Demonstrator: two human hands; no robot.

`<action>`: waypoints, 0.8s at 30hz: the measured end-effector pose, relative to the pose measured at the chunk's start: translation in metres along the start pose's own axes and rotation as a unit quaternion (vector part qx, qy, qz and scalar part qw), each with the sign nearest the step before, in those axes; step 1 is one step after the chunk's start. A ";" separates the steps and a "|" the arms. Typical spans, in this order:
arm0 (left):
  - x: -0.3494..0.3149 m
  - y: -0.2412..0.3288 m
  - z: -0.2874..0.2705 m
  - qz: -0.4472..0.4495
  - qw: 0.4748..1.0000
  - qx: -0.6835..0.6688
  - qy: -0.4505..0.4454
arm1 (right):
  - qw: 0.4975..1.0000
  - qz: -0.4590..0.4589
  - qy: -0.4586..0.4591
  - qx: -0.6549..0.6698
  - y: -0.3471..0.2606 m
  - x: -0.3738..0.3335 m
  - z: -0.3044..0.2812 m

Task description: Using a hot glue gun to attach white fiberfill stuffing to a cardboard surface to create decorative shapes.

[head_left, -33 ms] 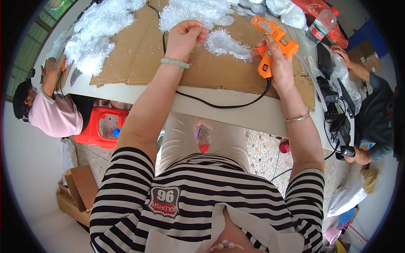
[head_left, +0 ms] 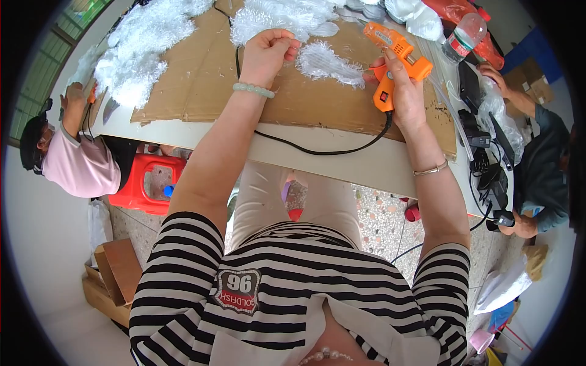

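My right hand [head_left: 404, 88] is wrapped round an orange hot glue gun [head_left: 384, 91], its nozzle end tilted up and away to the left. A black cord runs down from its handle. My left hand [head_left: 267, 56] is closed in a pinch, thumb against fingertips; anything between them is too small to make out. Between my hands, on a brown cardboard sheet [head_left: 201, 85], lies a white fringed piece [head_left: 329, 64], leaf-shaped and frayed along its edges. Its right end is near the fingers round the glue gun.
Heaps of shiny white fringed material [head_left: 137, 49] cover the far left and far middle. A plastic bottle [head_left: 465, 38] and red bag [head_left: 448, 9] stand far right, with black adapters and cables [head_left: 482, 134] nearer. People work at both sides. A red stool [head_left: 143, 183] stands left.
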State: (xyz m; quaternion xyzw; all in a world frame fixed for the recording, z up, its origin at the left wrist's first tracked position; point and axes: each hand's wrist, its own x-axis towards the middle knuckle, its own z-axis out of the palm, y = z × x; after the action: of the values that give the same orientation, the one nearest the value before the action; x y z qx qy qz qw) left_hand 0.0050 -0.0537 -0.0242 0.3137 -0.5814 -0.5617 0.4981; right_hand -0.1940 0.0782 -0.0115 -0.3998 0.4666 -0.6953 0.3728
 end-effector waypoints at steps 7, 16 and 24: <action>0.011 -0.021 0.003 0.107 0.950 0.293 0.030 | 0.997 -0.040 -0.006 -0.070 0.008 0.002 -0.006; 0.025 -0.005 0.012 0.090 0.831 0.542 -0.088 | 0.992 -0.027 -0.047 -0.114 0.012 0.003 -0.009; 0.047 0.020 0.018 -0.015 0.861 0.505 -0.061 | 0.987 0.000 -0.040 -0.153 0.008 0.005 -0.014</action>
State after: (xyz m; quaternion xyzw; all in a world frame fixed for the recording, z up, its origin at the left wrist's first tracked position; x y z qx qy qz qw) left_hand -0.0227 -0.0876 0.0086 0.4966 -0.8096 -0.2163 0.2262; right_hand -0.2080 0.0763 -0.0213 -0.4800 0.5524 -0.5991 0.3251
